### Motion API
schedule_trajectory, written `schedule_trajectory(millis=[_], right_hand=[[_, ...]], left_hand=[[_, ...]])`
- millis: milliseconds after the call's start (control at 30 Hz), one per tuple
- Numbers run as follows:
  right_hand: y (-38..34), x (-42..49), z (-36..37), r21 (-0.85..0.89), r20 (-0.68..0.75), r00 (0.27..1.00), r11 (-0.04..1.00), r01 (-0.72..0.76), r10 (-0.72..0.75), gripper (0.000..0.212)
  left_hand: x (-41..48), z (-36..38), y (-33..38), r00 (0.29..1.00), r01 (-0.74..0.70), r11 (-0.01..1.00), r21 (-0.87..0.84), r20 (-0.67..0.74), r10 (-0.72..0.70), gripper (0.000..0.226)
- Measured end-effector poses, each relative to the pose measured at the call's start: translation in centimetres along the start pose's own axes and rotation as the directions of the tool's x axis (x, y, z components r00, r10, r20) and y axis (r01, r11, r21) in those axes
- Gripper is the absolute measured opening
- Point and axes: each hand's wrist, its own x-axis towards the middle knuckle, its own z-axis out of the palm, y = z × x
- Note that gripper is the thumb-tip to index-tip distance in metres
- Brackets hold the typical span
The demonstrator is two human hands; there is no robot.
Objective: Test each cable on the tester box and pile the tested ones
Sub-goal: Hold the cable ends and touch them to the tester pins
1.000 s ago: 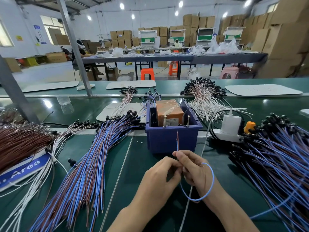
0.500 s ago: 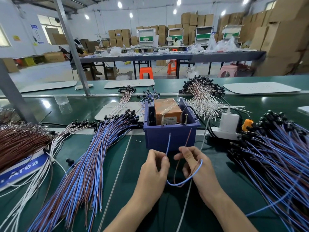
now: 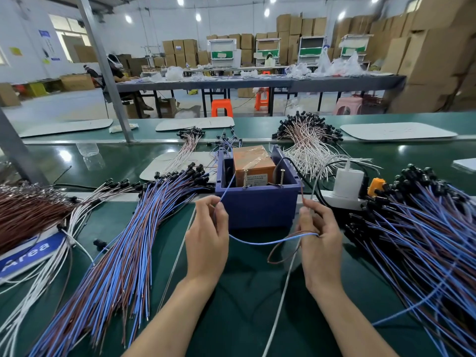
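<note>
Left hand (image 3: 207, 235) fingers pinch the thin blue lead (image 3: 268, 242); right hand (image 3: 318, 235) pinches, seemingly, its brown twin (image 3: 279, 256).

— What's the bench like?
— Green mat bench (image 3: 244, 318), shiny, w/ a metal strip across the middle.

— What's on it, left side?
— Big fan of blue & brown cables (image 3: 123, 253), black plugs at the far end. Beside that, white cables (image 3: 38, 274), then a brown bundle (image 3: 28, 215) over a blue "Area" label (image 3: 28, 253).

— Centre?
— Blue tester box (image 3: 257, 207), standing on the bench, orange unit inside. Behind it a white mat (image 3: 177, 166) w/ a few thin cables.

— Right?
— White power strip (image 3: 342, 199) w/ charger plugged in, then another blue & brown heap (image 3: 417, 240). Further back, a white-wire pile (image 3: 309, 148).
</note>
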Motion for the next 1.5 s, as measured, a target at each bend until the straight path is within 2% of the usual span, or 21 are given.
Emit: schedule_trajectory(millis=[133,267,733,833,1033,1500], right_hand=[[0.1,0.2,0.3,-0.159,-0.023,0.985,0.973,0.166,-0.171,0.011],[0.5,0.2,0.5,-0.25,0.004,0.97,0.939,0.238,-0.244,0.012],[0.9,0.3,0.1,-0.257,0.054,0.977,0.942,0.214,-0.208,0.009],[1.1,0.4,0.1,-0.26,0.053,0.978,0.942,0.211,-0.204,0.014],[1.5,0.4,0.1,-0.24,0.048,0.979,0.949,0.202,-0.197,0.015],[1.5,0.3,0.0,-0.255,0.071,0.983,0.95,0.182,-0.17,0.01]], left_hand=[[-0.3,0.2,0.0,0.998,-0.055,0.997,0.058,0.006,0.055,0.003],[-0.5,-0.1,0.0,0.999,-0.04,0.999,0.015,0.007,0.04,0.003],[-0.4,0.0,-0.4,1.0,-0.026,1.0,0.009,0.012,0.026,0.005],[-0.4,0.1,-0.5,1.0,-0.026,1.0,0.002,0.016,0.026,0.005],[-0.2,0.3,-0.8,1.0,-0.008,1.0,0.005,-0.007,0.008,0.015],[-0.3,0.4,-1.1,1.0,-0.004,1.0,-0.015,0.006,0.004,0.009]])
